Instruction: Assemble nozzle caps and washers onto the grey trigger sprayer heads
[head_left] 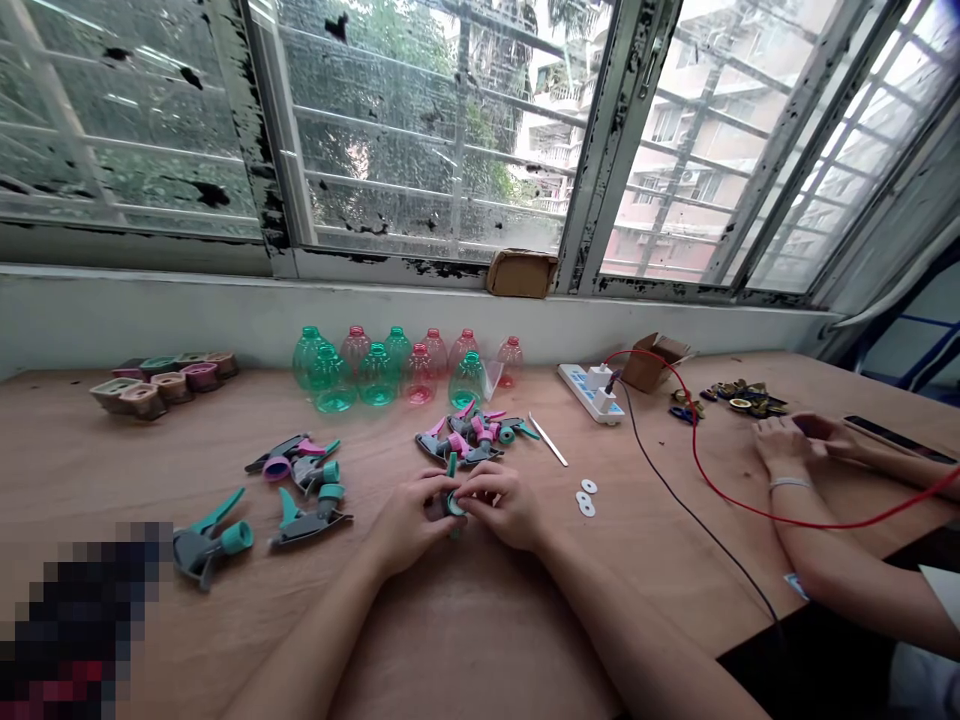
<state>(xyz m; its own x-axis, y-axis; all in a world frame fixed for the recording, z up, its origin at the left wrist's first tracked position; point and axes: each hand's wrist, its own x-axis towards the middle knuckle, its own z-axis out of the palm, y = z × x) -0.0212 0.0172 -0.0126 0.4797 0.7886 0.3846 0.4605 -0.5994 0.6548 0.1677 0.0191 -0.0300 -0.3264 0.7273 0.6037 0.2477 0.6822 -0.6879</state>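
Note:
My left hand (409, 522) and my right hand (501, 505) meet at the middle of the wooden table (420, 620), both gripping a small teal spray-nozzle part (453, 503). My fingers hide most of it. Just beyond my hands lies a heap of grey trigger sprayer heads with pink parts (465, 440). To my left rest several grey sprayer heads with teal triggers (311, 510), and one more lies nearer me (214, 540). Near my right hand are a pair of steel tweezers (549, 440) and a few white washers (586, 498).
Teal and pink plastic bottles (375, 370) stand along the back by the window. Right of them are a white power strip (592, 392), red and black cables, and a cardboard box (649, 362). A co-worker's hands (784, 440) rest near a phone (896, 438) and small parts.

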